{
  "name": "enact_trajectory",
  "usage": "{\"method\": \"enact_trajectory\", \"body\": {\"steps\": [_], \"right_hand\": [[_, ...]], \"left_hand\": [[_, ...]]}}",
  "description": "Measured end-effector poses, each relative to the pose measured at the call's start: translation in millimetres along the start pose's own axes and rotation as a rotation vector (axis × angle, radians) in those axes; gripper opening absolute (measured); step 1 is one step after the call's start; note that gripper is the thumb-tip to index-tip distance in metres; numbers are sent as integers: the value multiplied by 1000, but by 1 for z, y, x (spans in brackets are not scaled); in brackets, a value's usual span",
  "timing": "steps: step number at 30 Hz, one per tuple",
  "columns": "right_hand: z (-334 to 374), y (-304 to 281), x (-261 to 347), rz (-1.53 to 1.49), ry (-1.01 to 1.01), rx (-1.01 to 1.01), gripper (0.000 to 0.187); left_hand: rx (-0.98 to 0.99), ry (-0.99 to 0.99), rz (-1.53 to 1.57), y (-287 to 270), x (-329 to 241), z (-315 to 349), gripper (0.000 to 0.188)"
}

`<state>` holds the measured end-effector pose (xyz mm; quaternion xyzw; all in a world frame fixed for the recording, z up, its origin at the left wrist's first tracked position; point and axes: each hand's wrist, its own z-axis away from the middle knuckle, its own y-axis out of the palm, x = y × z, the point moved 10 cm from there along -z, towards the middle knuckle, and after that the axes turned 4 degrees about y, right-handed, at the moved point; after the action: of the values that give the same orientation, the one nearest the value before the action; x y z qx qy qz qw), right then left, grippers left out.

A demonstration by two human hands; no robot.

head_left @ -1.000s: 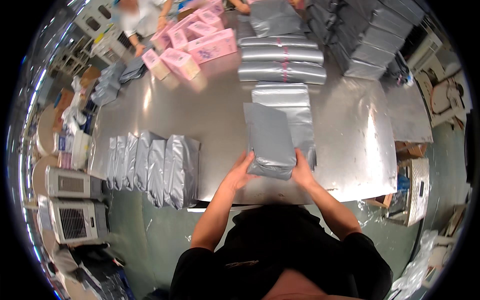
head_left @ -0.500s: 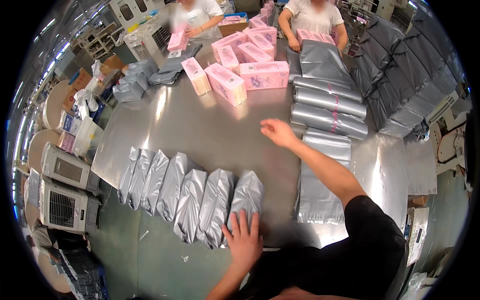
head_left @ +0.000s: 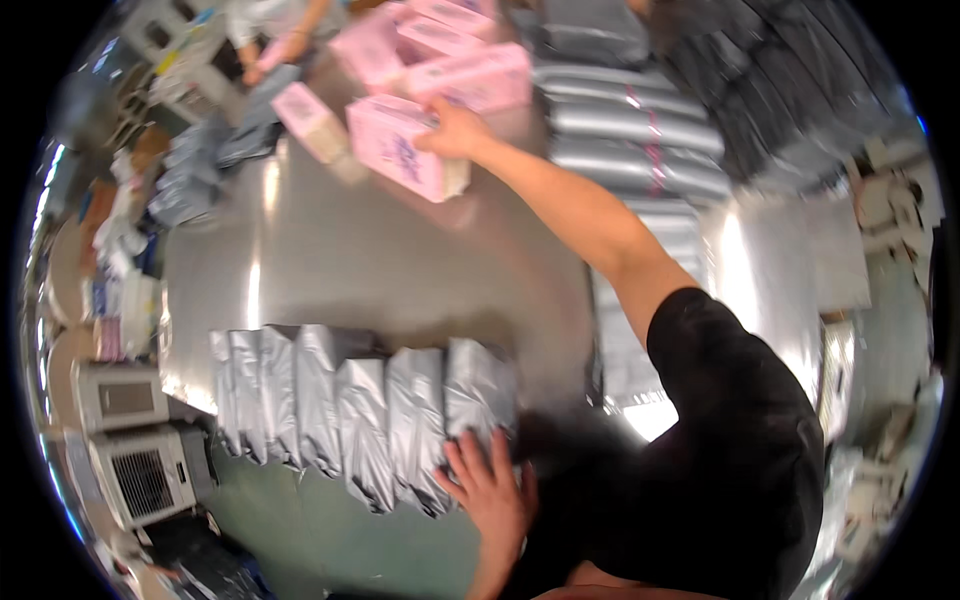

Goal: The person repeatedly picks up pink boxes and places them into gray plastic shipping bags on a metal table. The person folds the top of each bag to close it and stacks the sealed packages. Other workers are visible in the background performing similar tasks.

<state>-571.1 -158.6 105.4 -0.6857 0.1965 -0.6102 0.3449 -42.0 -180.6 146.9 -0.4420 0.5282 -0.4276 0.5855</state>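
At the far side of the metal table (head_left: pixel 330 260), my right hand (head_left: pixel 452 132) grips a pink box-shaped pack (head_left: pixel 392 150) by its near right top, with the thumb side hidden. Under the fingers of my left hand (head_left: pixel 488 482) is the rightmost silver-grey plastic bag (head_left: pixel 478 385); those fingers are spread and lie flat on it. That bag ends a row of several filled grey bags (head_left: pixel 365 415) along the near edge. A second pink pack (head_left: pixel 312 118) lies left of the gripped one, blurred.
More pink packs (head_left: pixel 470 75) are heaped at the back. Rolled grey bags (head_left: pixel 640 160) tied with pink string and flat grey bags (head_left: pixel 625 345) lie to the right. Dark bag stacks (head_left: pixel 770 100) rise beyond. Another person's arm (head_left: pixel 300 35) shows at the far left.
My right hand has reached forward and left and taken hold of a pink pack. The view has shifted, and my left hand stays on the end bag.
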Motion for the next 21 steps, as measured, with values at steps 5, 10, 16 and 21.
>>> {"method": "enact_trajectory", "body": {"steps": [5, 10, 16, 21], "right_hand": [[253, -163, -77, -700, 159, 153, 69], [532, -198, -216, -1368, 526, -85, 77], [722, -123, -247, -1319, 722, -32, 85], [736, -105, -233, -1159, 599, 144, 84]], "left_hand": [[-98, 319, 243, -2, -94, -18, 60], [-190, 640, 351, 88, -184, -75, 34], [-13, 718, 277, 157, -194, -89, 29], [-21, 705, 347, 157, -196, -95, 16]]}}
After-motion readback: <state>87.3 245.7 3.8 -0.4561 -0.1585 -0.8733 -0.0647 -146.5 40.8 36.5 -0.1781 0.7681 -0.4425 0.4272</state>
